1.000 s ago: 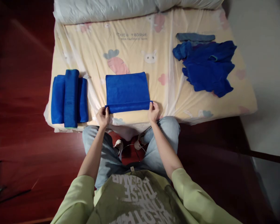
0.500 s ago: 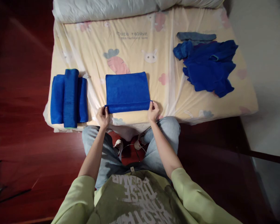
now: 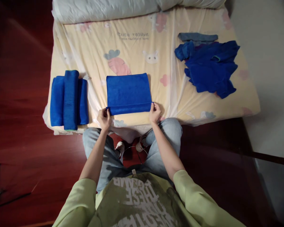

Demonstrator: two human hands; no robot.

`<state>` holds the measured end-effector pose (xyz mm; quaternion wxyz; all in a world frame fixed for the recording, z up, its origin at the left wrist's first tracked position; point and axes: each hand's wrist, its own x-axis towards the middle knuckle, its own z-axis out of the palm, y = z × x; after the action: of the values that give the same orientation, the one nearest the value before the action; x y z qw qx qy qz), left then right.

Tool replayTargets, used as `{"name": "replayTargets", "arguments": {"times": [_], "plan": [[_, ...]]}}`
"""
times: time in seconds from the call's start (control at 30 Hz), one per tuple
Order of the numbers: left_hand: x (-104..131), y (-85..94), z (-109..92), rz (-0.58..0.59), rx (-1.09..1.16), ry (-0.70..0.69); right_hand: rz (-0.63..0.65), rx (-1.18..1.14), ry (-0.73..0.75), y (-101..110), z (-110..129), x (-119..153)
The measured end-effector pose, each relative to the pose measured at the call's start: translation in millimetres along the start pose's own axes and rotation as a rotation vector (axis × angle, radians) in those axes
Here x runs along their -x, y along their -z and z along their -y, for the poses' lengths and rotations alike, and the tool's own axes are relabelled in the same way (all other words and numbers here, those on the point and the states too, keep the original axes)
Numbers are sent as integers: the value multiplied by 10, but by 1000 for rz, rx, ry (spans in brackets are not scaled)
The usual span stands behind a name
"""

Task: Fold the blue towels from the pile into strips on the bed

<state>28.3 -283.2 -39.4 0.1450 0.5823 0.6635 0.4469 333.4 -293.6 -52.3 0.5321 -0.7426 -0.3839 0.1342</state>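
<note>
The grip of the left hand (image 3: 104, 119) is pinching one near corner of a blue cloth (image 3: 129, 90), and the grip of the right hand (image 3: 155, 113) is pinching the other. The cloth lies flat on the bed (image 3: 92, 56), with a thin strip folded over along its near edge. Rolled blue cloths (image 3: 70, 101) sit to the left, one on top. A messy blue pile (image 3: 211, 71) lies to the right. A puffy quilt (image 3: 109, 11) lies along the far side.

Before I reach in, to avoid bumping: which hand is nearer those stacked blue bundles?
The left hand, just right of the stacked blue bundles; the right hand is farther, at the right end of the held cloth.
</note>
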Motion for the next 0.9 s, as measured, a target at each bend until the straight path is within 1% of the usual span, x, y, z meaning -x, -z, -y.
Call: {"name": "replayTargets", "arguments": {"times": [0.2, 0.37, 0.5, 0.57, 0.63, 0.8, 0.9], "plan": [[10, -17, 18, -2, -23, -21, 34, 20, -65, -10, 18, 5], [3, -24, 11, 1, -15, -14, -6, 60, -75, -4, 58, 17], [8, -21, -18, -42, -22, -48, -41, 89, -77, 11, 70, 34], [17, -22, -19, -43, -38, -87, -51, 106, -37, 24, 61, 45], [24, -25, -11, -1, -42, -112, -42, 117, 40, 41, 44, 61], [16, -14, 4, 99, -55, -158, 24, 144, 275, 74, -28, 109], [0, 8, -2, 128, -66, -190, 64, 191, 368, 79, -73, 110]]}}
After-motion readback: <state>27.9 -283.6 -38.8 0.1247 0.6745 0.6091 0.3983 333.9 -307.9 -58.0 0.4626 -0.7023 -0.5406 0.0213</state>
